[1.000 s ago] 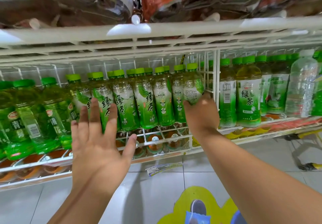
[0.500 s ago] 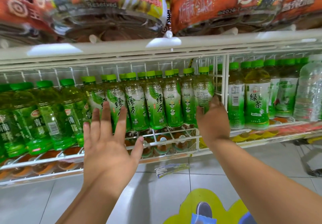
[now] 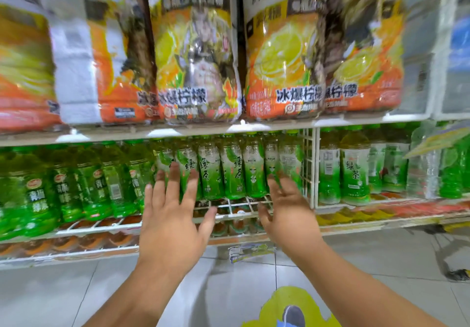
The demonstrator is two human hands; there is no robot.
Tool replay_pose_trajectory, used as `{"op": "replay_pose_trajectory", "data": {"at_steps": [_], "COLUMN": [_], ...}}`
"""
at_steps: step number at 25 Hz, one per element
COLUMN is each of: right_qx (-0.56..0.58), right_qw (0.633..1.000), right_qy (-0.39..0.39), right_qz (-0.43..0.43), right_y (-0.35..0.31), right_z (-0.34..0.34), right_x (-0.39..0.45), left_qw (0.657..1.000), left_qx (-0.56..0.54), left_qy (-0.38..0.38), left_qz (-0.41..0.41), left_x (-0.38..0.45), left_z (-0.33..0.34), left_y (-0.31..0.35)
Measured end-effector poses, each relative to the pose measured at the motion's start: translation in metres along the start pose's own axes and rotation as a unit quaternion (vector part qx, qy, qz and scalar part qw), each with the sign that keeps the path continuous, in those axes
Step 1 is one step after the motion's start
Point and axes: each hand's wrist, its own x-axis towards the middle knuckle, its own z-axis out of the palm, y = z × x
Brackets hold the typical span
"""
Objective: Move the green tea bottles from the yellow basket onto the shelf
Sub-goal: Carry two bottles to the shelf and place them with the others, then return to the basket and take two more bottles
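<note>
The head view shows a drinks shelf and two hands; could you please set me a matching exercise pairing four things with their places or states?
Things:
1. left hand
2. right hand
3. lemon tea bottles
4. white wire divider

Places or states:
A. on the upper shelf
B. upright, right of the green tea bottles
C. fingers spread, back to camera
D. open, near the row's right end

Pairs: 1-C, 2-D, 3-A, 4-B

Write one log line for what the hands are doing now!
left hand: open, empty | right hand: open, empty | green tea bottles: upright on shelf | yellow basket: unseen
</note>
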Motion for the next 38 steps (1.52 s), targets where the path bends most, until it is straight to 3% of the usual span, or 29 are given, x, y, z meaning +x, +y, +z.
{"op": "replay_pose_trajectory", "data": {"at_steps": [8, 16, 21, 31, 38], "right_qx": [-0.004, 0.003, 0.004, 0.010, 0.003], "right_qw": [0.988, 0.985, 0.985, 0.995, 0.992], "right_qy": [-0.021, -0.021, 0.002, 0.074, 0.119], "right_qz": [-0.153, -0.173, -0.170, -0.071, -0.028], "right_y": [-0.024, -0.025, -0.027, -0.056, -0.007], "right_z": [-0.089, -0.207, -0.276, -0.325, -0.362], "right_x": [-0.090, -0.192, -0.269, -0.457, -0.540], "left_qw": [1.000, 0.999, 0.998, 0.996, 0.988], "left_qx": [-0.019, -0.026, -0.050, -0.091, -0.103], "left_qy": [-0.017, -0.004, 0.019, -0.004, 0.004], "left_qz": [0.017, -0.027, -0.039, 0.024, 0.112], "left_x": [-0.079, -0.164, -0.218, -0.351, -0.402], "left_z": [-0.080, -0.229, -0.309, -0.397, -0.447], "left_y": [0.015, 0.045, 0.060, 0.050, 0.112]}}
